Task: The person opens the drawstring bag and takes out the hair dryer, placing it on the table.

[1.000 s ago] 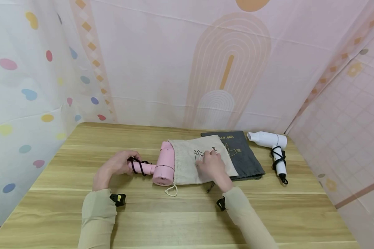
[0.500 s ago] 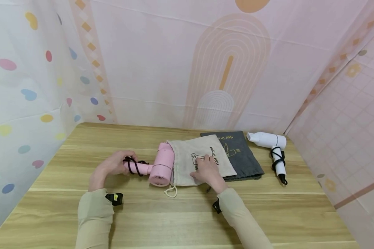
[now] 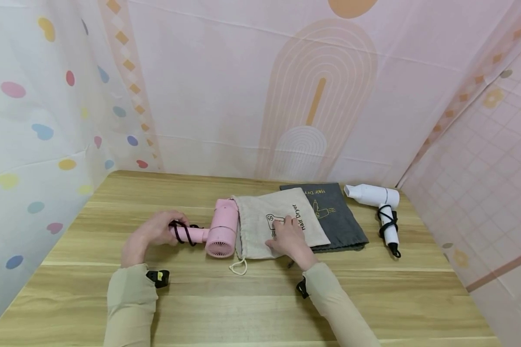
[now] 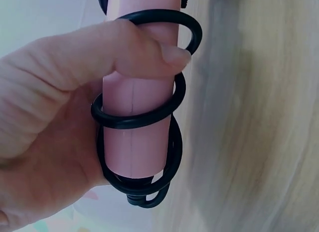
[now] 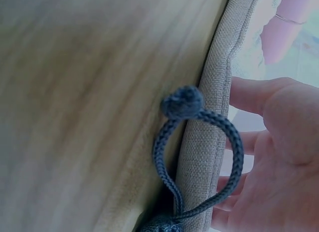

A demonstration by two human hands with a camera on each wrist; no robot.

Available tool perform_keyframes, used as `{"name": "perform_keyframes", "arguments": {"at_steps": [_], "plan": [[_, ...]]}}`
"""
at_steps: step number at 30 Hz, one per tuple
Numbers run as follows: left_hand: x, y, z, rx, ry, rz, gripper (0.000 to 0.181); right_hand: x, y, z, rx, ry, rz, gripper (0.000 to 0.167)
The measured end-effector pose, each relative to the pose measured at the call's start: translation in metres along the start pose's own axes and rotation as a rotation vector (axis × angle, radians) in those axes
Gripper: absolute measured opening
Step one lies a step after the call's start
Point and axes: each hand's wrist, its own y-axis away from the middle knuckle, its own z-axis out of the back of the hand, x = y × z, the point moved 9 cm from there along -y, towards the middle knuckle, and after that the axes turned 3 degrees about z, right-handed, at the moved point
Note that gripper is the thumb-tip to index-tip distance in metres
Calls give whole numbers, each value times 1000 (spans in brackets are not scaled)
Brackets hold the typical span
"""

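Note:
A pink hair dryer (image 3: 222, 227) lies on the table at the mouth of a beige drawstring bag (image 3: 253, 238). My left hand (image 3: 155, 231) grips its handle, with the thumb (image 4: 144, 55) across the front in the left wrist view. Black cord (image 4: 137, 121) winds around that handle. On the bag's printed side rests my right hand (image 3: 292, 238), fingers spread and fairly straight. The right wrist view has the bag's seamed edge (image 5: 212, 87) beside that hand. Whether the dryer's head touches the bag's mouth, I cannot tell.
A dark grey drawstring bag (image 3: 345, 224) lies partly under the beige one. Its cord loop (image 5: 237, 152) shows large in the right wrist view. At the right, a white hair dryer (image 3: 373, 195) lies with its cord wrapped round the handle. Printed curtains (image 3: 212, 96) stand behind the table.
My left hand has moved left with the pink hair dryer, whose head has shifted away from the beige bag's mouth. My right hand has slid slightly left and flattened the bag's printed side.

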Motion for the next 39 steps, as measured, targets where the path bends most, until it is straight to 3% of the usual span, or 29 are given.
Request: {"name": "perform_keyframes", "arguments": {"at_steps": [9,14,27,33,39], "plan": [[-1,10,16,-51,55,-67,45,6,1,1,-11,-29,49,56],[1,14,26,-74,37,-47,47,9,0,2,-9,-40,66,54],[11,22,37,-108,15,-3,45,7,-6,1,-11,-35,35,53],[12,20,38,-153,37,26,44,23,-4,-3,33,-10,206,51],[11,12,32,-185,46,21,45,39,-1,-4,79,-75,372,47]]}}
